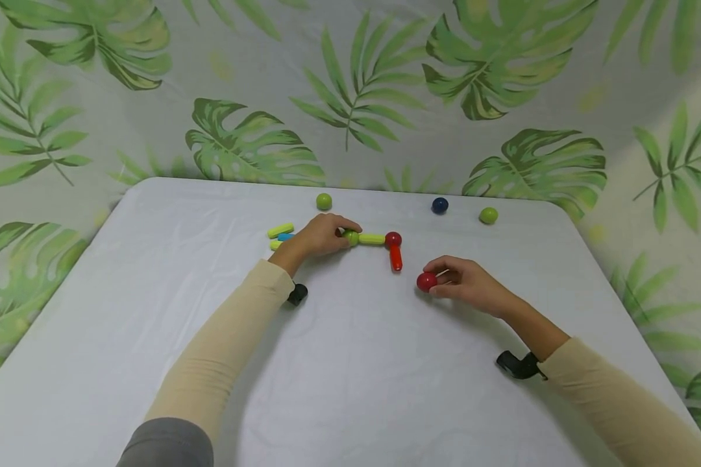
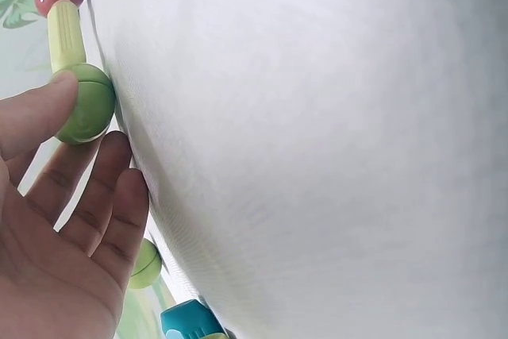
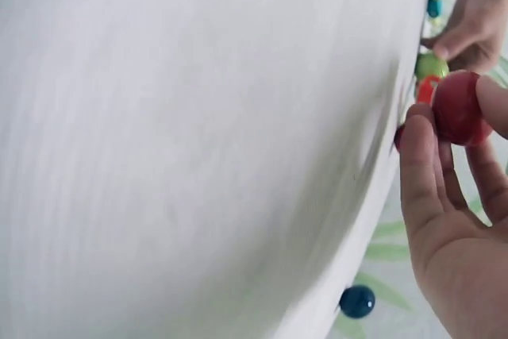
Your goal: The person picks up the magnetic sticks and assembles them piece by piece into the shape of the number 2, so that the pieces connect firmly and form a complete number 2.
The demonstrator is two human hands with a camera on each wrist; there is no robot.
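Observation:
My left hand (image 1: 322,235) pinches a green ball (image 1: 352,238) at the left end of a joined toy piece. From that ball a yellow-green stick (image 1: 372,239) runs right to a red ball (image 1: 393,239), and a red stick (image 1: 396,258) juts from it toward me. In the left wrist view, the thumb presses on the grooved green ball (image 2: 89,105). My right hand (image 1: 473,283) holds a separate red ball (image 1: 426,281) between thumb and fingers, to the right of the red stick and nearer to me.
Along the back of the white table (image 1: 350,389) lie a green ball (image 1: 324,202), a dark blue ball (image 1: 440,205) and another green ball (image 1: 488,215). Yellow-green sticks (image 1: 280,230) and a blue stick (image 1: 285,237) lie left of my left hand, partly behind it. A leaf-patterned cloth (image 1: 251,143) hangs behind.

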